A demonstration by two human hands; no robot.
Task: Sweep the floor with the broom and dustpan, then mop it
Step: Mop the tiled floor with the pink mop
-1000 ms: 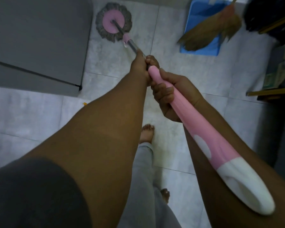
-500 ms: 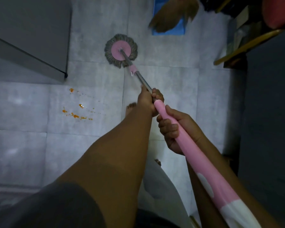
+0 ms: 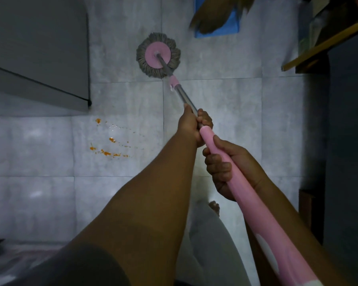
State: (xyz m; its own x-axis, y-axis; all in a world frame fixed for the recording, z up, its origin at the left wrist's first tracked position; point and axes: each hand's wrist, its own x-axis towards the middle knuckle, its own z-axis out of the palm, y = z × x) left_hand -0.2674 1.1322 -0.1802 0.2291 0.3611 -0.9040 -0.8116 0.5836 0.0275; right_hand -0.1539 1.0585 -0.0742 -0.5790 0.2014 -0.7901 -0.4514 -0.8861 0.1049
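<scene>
A round mop head (image 3: 158,55) with grey strands and a pink disc lies flat on the grey tiled floor (image 3: 225,96). Its metal and pink handle (image 3: 242,180) runs back toward me. My left hand (image 3: 191,125) grips the handle where metal meets pink. My right hand (image 3: 228,168) grips the pink part just below it. Orange specks (image 3: 108,150) are scattered on the tiles left of my arms. At the top edge a straw broom (image 3: 213,17) lies over a blue dustpan (image 3: 234,23), both cut off by the frame.
A grey cabinet (image 3: 37,50) fills the upper left, its corner near the specks. Wooden shelving (image 3: 327,42) and a dark unit (image 3: 347,141) line the right side. My bare foot (image 3: 214,207) and a grey trouser leg show between my arms.
The mop head has been drawn back from beside the cabinet toward the middle tiles. The view has shifted, so the orange specks now show and the broom and dustpan sit at the top edge.
</scene>
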